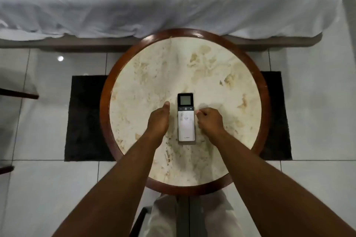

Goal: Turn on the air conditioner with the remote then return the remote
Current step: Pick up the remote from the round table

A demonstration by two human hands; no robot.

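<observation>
- Air-conditioner remote [186,117] lies flat, face up, on the round marble-topped table [212,75], somewhat toward the near edge and close to the table's centre line; screen end points to the far edge, toward the bed [173,2]
- Remote screen reads blank grey; no digits can be made out, so nothing here shows whether the unit is on. The air conditioner itself is out of view
- Left hand [159,119] sits just beside the remote's left long side, fingers together and curled under, thumb tip forward; a narrow strip of table shows between hand and remote, so apart, holding nothing
- Right hand [210,121] is at the remote's right long side, fingers [199,112] loosely curled, tips at or touching the remote's edge near the button row; contact cannot be told for certain. Not closed round the remote
- Both forearms reach in over the near edge of the table
- Judgement on progress: the remote rests on the table with both hands flanking it, which fits either the start (about to lift it) or the end (just set down). The picture alone does not settle which
- If start: all remains, namely lift, aim, press power, put back. If end: only withdrawing the hands remains
- Dark mat [84,117] lies on the tiled floor under the table
</observation>
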